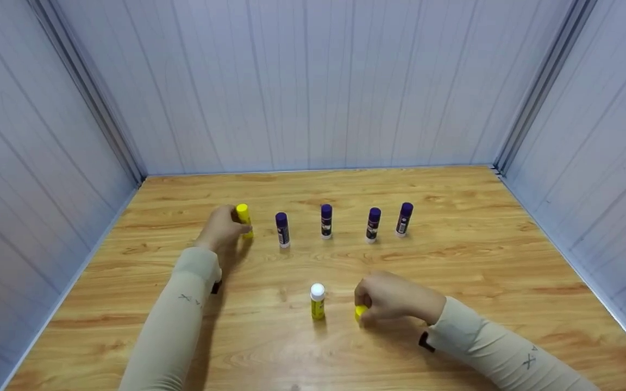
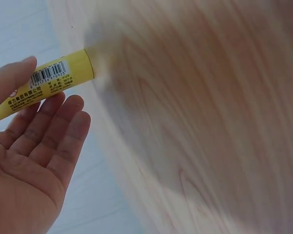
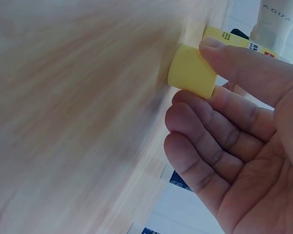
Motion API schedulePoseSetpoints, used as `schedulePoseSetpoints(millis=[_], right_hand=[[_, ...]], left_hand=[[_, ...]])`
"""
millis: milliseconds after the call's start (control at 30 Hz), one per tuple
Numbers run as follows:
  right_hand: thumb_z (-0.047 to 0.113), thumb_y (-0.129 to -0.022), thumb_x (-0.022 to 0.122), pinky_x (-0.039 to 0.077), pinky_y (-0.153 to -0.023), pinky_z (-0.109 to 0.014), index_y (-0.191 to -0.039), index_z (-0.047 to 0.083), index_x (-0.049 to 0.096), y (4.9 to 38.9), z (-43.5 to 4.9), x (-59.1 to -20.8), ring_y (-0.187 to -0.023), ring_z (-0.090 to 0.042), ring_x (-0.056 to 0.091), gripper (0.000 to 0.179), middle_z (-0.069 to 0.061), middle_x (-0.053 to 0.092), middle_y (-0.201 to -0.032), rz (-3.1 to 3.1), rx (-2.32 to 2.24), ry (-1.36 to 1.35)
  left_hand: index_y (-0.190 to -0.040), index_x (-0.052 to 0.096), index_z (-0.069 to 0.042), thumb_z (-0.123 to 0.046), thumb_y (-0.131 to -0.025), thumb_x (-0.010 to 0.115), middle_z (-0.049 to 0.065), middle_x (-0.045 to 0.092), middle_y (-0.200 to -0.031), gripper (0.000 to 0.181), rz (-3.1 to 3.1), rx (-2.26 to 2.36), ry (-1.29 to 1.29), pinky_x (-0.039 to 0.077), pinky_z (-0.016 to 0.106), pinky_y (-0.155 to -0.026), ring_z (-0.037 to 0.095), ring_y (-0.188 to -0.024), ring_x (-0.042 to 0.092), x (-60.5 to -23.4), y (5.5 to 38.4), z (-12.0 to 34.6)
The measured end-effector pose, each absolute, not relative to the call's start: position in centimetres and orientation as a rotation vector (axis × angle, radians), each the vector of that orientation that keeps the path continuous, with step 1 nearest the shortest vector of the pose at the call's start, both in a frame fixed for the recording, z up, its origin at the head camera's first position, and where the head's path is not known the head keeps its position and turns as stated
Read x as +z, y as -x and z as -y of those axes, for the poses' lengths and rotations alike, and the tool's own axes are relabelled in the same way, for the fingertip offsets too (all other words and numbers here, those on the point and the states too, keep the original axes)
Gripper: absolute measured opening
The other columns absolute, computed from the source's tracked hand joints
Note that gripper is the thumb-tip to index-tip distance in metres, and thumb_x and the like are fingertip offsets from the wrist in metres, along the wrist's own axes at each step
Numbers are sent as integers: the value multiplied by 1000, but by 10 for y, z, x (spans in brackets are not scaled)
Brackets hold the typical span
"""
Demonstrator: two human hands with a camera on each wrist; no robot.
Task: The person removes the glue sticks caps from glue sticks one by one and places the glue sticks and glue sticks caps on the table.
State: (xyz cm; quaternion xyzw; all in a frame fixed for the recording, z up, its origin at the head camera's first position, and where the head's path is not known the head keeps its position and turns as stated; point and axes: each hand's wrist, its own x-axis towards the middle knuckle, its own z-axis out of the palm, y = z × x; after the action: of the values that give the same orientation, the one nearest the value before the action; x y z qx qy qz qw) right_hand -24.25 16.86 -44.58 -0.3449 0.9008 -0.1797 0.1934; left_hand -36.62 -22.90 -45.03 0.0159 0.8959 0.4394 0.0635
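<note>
In the head view my left hand (image 1: 221,228) grips an upright yellow glue stick (image 1: 243,213) at the left of the table. Its thumb and fingertips lie on either side of the printed tube (image 2: 49,80) in the left wrist view, the end close to the wood. My right hand (image 1: 392,297), nearer the front, pinches a short yellow cap (image 3: 191,70) between thumb and fingers, low at the tabletop. Just left of that hand stands a yellow glue stick with a white top (image 1: 318,304).
Several purple-capped glue sticks (image 1: 326,221) with white bottoms stand upright in a loose row across the middle of the wooden table (image 1: 269,347). Pale panel walls (image 1: 313,87) enclose the back and both sides.
</note>
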Motion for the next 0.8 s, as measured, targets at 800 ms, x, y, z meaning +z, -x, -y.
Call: schedulePoseSetpoints(millis=[800], right_hand=[[17, -84, 92, 51, -64, -23, -91, 8, 81, 241, -169, -450, -67, -2, 56, 17, 4, 71, -77, -2553, -498, 1089]], left_hand=[[-123, 57, -3, -17, -102, 68, 18, 64, -122, 28, -2849, 1444, -100, 55, 48, -99, 33, -110, 62, -423, 355, 240]])
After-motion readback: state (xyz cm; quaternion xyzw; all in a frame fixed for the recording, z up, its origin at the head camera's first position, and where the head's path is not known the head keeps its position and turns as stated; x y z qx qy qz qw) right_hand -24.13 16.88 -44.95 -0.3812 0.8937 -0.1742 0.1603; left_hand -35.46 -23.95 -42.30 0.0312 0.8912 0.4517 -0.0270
